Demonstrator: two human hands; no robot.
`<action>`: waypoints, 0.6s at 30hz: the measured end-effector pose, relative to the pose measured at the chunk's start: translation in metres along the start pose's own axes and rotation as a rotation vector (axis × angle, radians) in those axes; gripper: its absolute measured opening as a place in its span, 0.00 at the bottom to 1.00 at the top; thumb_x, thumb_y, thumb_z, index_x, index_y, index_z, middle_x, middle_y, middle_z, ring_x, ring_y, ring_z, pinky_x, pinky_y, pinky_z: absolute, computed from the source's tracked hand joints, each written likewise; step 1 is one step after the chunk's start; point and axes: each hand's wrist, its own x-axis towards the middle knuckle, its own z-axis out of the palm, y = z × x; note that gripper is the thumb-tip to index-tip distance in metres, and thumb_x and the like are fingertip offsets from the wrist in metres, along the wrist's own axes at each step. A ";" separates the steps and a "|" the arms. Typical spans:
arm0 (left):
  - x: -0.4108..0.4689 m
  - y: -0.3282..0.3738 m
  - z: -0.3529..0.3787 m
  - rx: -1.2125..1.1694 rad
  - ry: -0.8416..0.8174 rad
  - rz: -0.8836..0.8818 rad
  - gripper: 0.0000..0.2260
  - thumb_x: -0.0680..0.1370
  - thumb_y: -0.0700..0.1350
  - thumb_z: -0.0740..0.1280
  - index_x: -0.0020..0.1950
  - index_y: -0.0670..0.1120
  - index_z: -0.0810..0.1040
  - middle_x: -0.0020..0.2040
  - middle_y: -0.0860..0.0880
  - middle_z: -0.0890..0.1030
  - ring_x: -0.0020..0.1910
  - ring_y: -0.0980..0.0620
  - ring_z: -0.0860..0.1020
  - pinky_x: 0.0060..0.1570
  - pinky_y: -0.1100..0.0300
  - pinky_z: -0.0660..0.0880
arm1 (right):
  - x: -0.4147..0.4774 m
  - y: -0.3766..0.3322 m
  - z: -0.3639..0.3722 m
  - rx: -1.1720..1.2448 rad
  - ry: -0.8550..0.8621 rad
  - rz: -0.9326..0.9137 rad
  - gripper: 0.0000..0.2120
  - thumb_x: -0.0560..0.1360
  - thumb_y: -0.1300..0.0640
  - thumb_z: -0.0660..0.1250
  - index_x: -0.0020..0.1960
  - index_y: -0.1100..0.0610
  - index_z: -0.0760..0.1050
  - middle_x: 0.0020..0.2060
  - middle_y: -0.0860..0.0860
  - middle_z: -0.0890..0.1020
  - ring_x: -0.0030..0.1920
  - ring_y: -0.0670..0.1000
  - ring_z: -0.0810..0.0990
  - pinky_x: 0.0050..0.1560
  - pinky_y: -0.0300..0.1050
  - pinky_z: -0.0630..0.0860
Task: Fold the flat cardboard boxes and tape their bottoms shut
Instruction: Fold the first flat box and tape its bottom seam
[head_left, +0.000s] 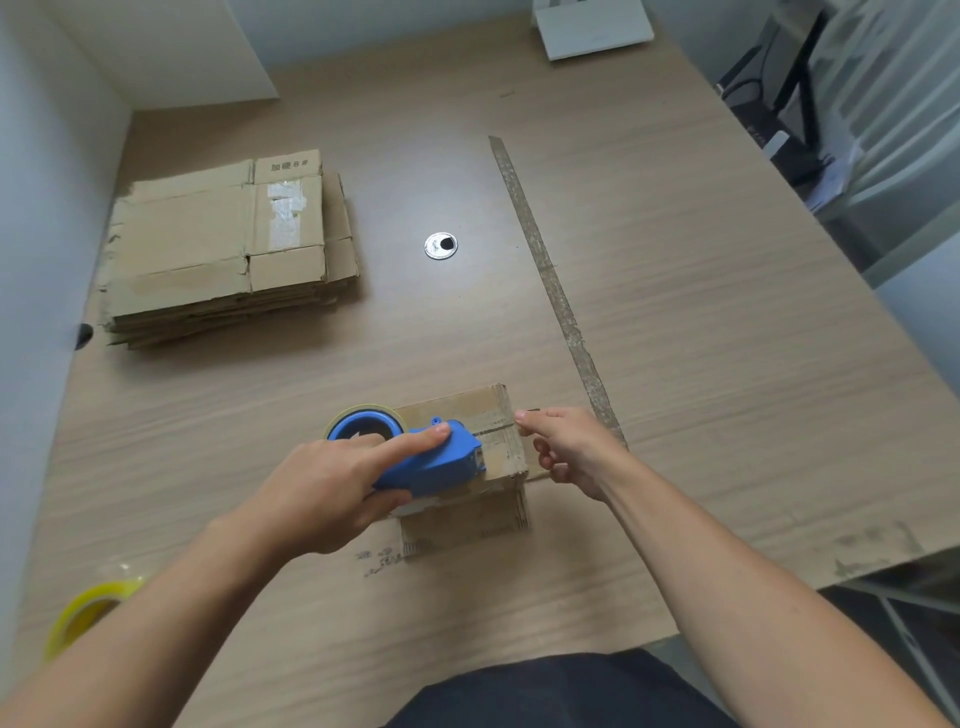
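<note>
Blue plastic tape dispenser (415, 457) sits clasped in the left hand (322, 493), pressed on a folded cardboard box (467, 467) at the bench's (675, 312) near middle. Right hand (566, 449) pinches the tape end at the box's edge. Flat corrugated boxes (223, 249) (one printed "8 #") are stacked far left.

Small folded brown cardboard box (467, 457) under a blue tape dispenser (415, 457); flat box stack (223, 249) far left.

A wood-grain table (675, 260) fills the room, with a round metal cable grommet (441, 245) set in it. Pale walls (52, 156) border its left and far sides. A black chair (779, 104) stands at right.
</note>
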 end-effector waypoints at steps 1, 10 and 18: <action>0.000 0.000 0.000 0.001 0.002 0.001 0.37 0.80 0.59 0.63 0.65 0.82 0.33 0.53 0.58 0.76 0.39 0.53 0.71 0.41 0.57 0.72 | 0.000 0.001 0.000 -0.031 0.011 -0.014 0.13 0.77 0.45 0.69 0.47 0.56 0.79 0.32 0.50 0.74 0.27 0.46 0.71 0.28 0.40 0.65; 0.001 -0.001 -0.002 -0.011 0.015 0.015 0.37 0.79 0.59 0.64 0.66 0.82 0.35 0.53 0.59 0.77 0.39 0.54 0.68 0.38 0.58 0.68 | -0.005 0.006 0.006 -0.472 0.299 -0.658 0.13 0.77 0.56 0.69 0.60 0.53 0.73 0.52 0.47 0.73 0.53 0.47 0.74 0.54 0.45 0.73; 0.003 -0.002 -0.009 -0.043 0.023 0.011 0.37 0.79 0.58 0.66 0.67 0.82 0.38 0.55 0.58 0.78 0.42 0.49 0.75 0.43 0.53 0.75 | 0.004 -0.001 -0.015 -0.877 -0.232 -0.847 0.49 0.69 0.44 0.78 0.80 0.44 0.51 0.80 0.43 0.50 0.79 0.44 0.50 0.77 0.42 0.53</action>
